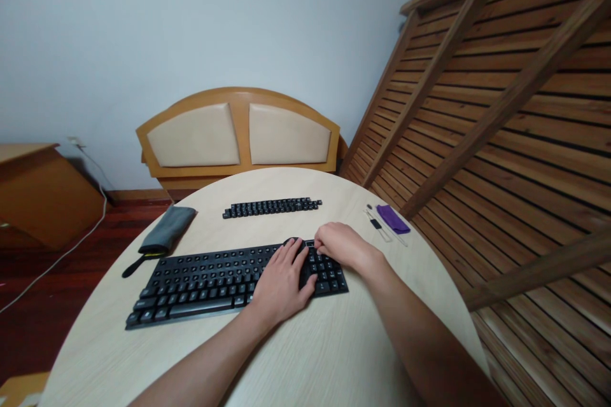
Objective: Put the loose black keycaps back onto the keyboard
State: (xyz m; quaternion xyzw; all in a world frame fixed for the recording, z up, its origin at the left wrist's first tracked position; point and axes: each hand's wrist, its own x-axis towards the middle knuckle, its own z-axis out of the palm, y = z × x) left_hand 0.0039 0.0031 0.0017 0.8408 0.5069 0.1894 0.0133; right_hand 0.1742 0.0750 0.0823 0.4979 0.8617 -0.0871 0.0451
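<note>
A black keyboard [205, 286] lies on the round table in front of me. Its upper rows show bare switch posts, while the lower rows and number pad carry keycaps. My left hand [284, 280] lies palm down over the right-centre part of the keyboard, fingers stretched out and pressing on it. A dark rounded shape shows at its fingertips; I cannot tell what it is. My right hand [341, 245] is at the keyboard's top right edge, above the number pad, with its fingers curled together. What they grip, if anything, is hidden.
Loose black keycaps [272, 206] stand in rows behind the keyboard. A grey cloth [168, 229] lies at left. On the right are a purple cloth [393, 219] and a wire tool with a black handle [375, 224]. Wooden slats [501, 114] lean beyond the table [305, 362].
</note>
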